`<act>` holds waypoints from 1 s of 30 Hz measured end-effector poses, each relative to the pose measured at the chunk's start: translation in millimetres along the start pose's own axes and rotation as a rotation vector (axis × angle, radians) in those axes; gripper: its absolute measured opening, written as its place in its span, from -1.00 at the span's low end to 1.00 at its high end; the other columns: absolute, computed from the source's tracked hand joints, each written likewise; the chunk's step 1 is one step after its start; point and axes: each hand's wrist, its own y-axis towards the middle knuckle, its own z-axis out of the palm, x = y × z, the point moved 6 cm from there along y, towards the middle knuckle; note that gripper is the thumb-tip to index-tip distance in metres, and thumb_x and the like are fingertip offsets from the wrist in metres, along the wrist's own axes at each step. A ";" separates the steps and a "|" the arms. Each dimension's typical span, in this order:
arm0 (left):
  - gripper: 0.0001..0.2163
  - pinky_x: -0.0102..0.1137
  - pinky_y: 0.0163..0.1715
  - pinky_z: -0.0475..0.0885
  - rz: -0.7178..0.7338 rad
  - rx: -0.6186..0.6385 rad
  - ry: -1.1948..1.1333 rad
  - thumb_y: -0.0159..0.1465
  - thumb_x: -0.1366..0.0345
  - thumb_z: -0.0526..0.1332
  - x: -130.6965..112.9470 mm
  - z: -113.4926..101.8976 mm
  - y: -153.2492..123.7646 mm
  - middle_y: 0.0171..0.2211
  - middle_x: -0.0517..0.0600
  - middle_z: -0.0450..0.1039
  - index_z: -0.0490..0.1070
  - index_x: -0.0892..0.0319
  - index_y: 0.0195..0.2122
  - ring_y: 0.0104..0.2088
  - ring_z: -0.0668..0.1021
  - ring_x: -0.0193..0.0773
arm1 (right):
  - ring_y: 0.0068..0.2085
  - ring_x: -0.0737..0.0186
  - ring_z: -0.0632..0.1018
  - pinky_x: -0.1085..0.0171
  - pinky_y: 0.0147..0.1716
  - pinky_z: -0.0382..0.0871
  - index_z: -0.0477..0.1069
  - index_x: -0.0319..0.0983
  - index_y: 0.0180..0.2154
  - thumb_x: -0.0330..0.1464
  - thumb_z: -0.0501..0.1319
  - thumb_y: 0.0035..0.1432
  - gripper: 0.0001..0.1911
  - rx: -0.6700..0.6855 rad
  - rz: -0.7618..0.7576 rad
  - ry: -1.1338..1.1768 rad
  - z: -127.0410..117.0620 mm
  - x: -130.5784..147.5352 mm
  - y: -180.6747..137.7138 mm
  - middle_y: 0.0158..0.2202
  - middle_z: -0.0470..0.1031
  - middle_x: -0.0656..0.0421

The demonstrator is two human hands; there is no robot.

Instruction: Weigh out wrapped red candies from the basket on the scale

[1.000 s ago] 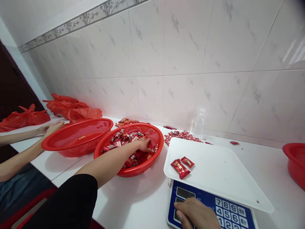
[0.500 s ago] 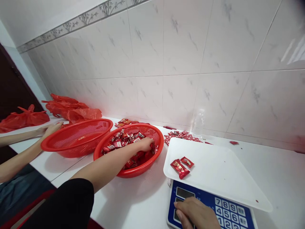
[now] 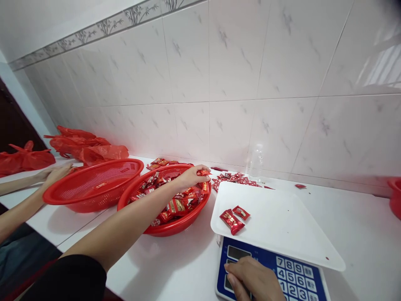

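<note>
My left hand [image 3: 189, 176] is raised over the right side of a red basket [image 3: 163, 228] full of red wrapped candies [image 3: 175, 205]; its fingers are pinched on a candy [image 3: 204, 172]. My right hand [image 3: 252, 280] rests with curled fingers on the blue keypad [image 3: 291, 278] of a scale, near its display. The scale's white tray [image 3: 282, 225] carries two red candies [image 3: 233, 217] at its left end.
A second, nearly empty red basket [image 3: 90, 190] stands to the left, with another person's hands [image 3: 53, 173] at its far rim. Red plastic bags [image 3: 84, 144] lie at the back left. Loose candies [image 3: 234, 179] sit by the tiled wall. A red bowl [image 3: 395, 196] is at the right edge.
My left hand has lifted out of the candy pile in the basket with a candy pinched in its fingers and moved a little right. My right hand stays on the scale's keypad.
</note>
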 end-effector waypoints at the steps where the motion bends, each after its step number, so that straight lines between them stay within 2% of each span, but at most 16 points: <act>1: -0.67 -0.42 -0.42 0.47 0.006 0.033 -0.047 0.14 0.21 0.28 -6.7 10.8 -2.6 -0.35 -0.05 0.46 0.30 0.16 -0.09 -0.40 0.54 -0.32 | -0.49 0.31 0.52 0.39 -0.49 0.37 0.39 -0.19 -0.20 -0.48 0.13 0.19 -0.85 0.006 -0.006 0.000 -0.4 -0.6 0.0 -0.49 0.53 0.20; 5: -0.61 -0.37 -0.30 0.48 0.026 0.200 -0.192 0.11 0.24 0.32 -29.5 52.4 -11.7 -0.30 -0.02 0.48 0.31 0.14 -0.05 -0.27 0.56 -0.24 | -0.45 0.31 0.53 0.39 -0.45 0.39 0.38 -0.20 -0.16 -0.49 0.14 0.19 -0.82 0.070 -0.051 0.003 -0.9 -1.0 0.7 -0.44 0.55 0.19; 7: -0.55 -0.32 -0.25 0.47 0.038 0.261 -0.086 0.12 0.22 0.31 -36.8 66.8 -15.5 -0.23 0.01 0.49 0.29 0.11 0.04 -0.21 0.56 -0.18 | -0.45 0.31 0.52 0.40 -0.46 0.38 0.38 -0.20 -0.15 -0.49 0.14 0.18 -0.81 0.089 -0.048 0.010 -0.9 -0.9 1.2 -0.44 0.55 0.19; 9: -0.48 -0.25 -0.12 0.43 0.087 0.295 0.094 0.12 0.19 0.30 -42.8 75.8 -18.2 -0.07 0.07 0.46 0.26 0.08 0.12 -0.08 0.52 -0.10 | -0.47 0.31 0.51 0.39 -0.48 0.37 0.39 -0.19 -0.17 -0.48 0.13 0.19 -0.83 0.063 -0.011 0.010 -2.4 -1.4 2.2 -0.46 0.53 0.19; 11: -0.42 -0.20 0.07 0.31 0.162 0.344 0.240 0.13 0.14 0.30 -47.0 83.0 -21.0 0.14 0.09 0.32 0.23 0.07 0.17 0.11 0.39 -0.04 | -0.47 0.30 0.51 0.37 -0.48 0.36 0.40 -0.18 -0.19 -0.46 0.11 0.20 -0.84 0.035 0.016 0.011 -4.1 -0.7 3.9 -0.47 0.52 0.19; 13: -0.31 -0.17 0.19 0.16 0.197 0.431 0.343 0.11 0.04 0.29 -45.4 91.6 -24.9 0.28 0.10 0.09 0.14 0.07 0.24 0.25 0.20 0.00 | -0.47 0.30 0.51 0.37 -0.47 0.37 0.40 -0.19 -0.19 -0.47 0.11 0.20 -0.84 0.044 0.009 0.008 -4.6 1.8 6.4 -0.47 0.53 0.19; 15: -0.16 -0.10 0.22 0.08 0.171 0.535 0.440 0.05 -0.07 0.30 -37.0 101.8 -30.2 0.36 0.11 -0.16 -0.01 0.04 0.31 0.30 0.06 0.07 | -0.47 0.30 0.51 0.37 -0.47 0.37 0.40 -0.20 -0.18 -0.48 0.12 0.19 -0.83 0.078 -0.013 -0.004 -4.8 4.8 9.3 -0.47 0.53 0.19; 17: -0.04 0.00 0.23 0.01 0.154 0.577 0.546 -0.02 -0.14 0.32 -28.5 111.1 -35.2 0.38 0.11 -0.38 -0.11 -0.01 0.33 0.32 -0.09 0.17 | -0.48 0.30 0.51 0.38 -0.48 0.37 0.40 -0.21 -0.19 -0.48 0.11 0.19 -0.83 0.083 -0.021 -0.014 -6.9 6.9 12.1 -0.48 0.53 0.18; 21: -0.02 0.12 0.22 -0.14 0.166 0.548 0.673 -0.03 -0.20 0.28 -23.3 122.6 -38.9 0.38 0.10 -0.47 -0.16 -0.05 0.34 0.32 -0.28 0.21 | -0.48 0.30 0.52 0.38 -0.49 0.37 0.41 -0.21 -0.20 -0.47 0.10 0.21 -0.84 0.071 -0.011 -0.016 -10.6 9.7 16.1 -0.48 0.53 0.18; 23: -0.01 0.11 0.22 -0.10 0.150 0.572 0.636 -0.04 -0.21 0.29 -24.4 121.9 -35.3 0.38 0.10 -0.45 -0.16 -0.02 0.34 0.32 -0.24 0.22 | -0.47 0.30 0.52 0.39 -0.47 0.38 0.41 -0.21 -0.21 -0.46 0.10 0.21 -0.85 0.066 0.000 -0.017 -11.4 10.2 16.9 -0.47 0.53 0.18; 25: -0.06 0.03 0.22 -0.01 0.164 0.536 0.519 0.00 -0.16 0.29 -28.4 111.5 -24.3 0.38 0.10 -0.31 -0.10 0.01 0.33 0.33 -0.11 0.17 | -0.47 0.30 0.53 0.39 -0.46 0.39 0.42 -0.21 -0.21 -0.46 0.10 0.22 -0.85 0.059 0.000 -0.017 -12.0 10.7 17.1 -0.47 0.53 0.17; 26: -0.15 -0.05 0.23 0.04 0.180 0.463 0.448 0.06 -0.12 0.27 -30.0 101.2 -15.6 0.37 0.09 -0.18 -0.04 0.02 0.32 0.32 -0.01 0.12 | -0.47 0.30 0.53 0.39 -0.47 0.39 0.42 -0.22 -0.21 -0.45 0.10 0.22 -0.85 0.058 -0.002 -0.018 -12.0 10.9 17.1 -0.48 0.53 0.17; 28: -0.40 -0.22 0.20 0.14 0.191 0.239 0.346 0.20 0.01 0.19 -26.4 72.2 3.9 0.29 0.06 0.11 0.13 0.03 0.24 0.26 0.19 -0.03 | -0.48 0.30 0.52 0.39 -0.49 0.38 0.41 -0.22 -0.21 -0.45 0.09 0.22 -0.85 0.058 -0.010 -0.020 -11.9 11.3 17.1 -0.48 0.53 0.17; 30: -0.60 -0.26 0.14 0.23 0.118 0.029 0.361 0.27 0.14 0.11 -8.7 41.2 19.1 0.16 0.07 0.31 0.27 0.09 0.12 0.17 0.33 -0.08 | -0.49 0.30 0.52 0.39 -0.50 0.38 0.41 -0.22 -0.21 -0.46 0.09 0.22 -0.85 0.055 -0.027 -0.017 -11.8 12.0 16.7 -0.49 0.53 0.18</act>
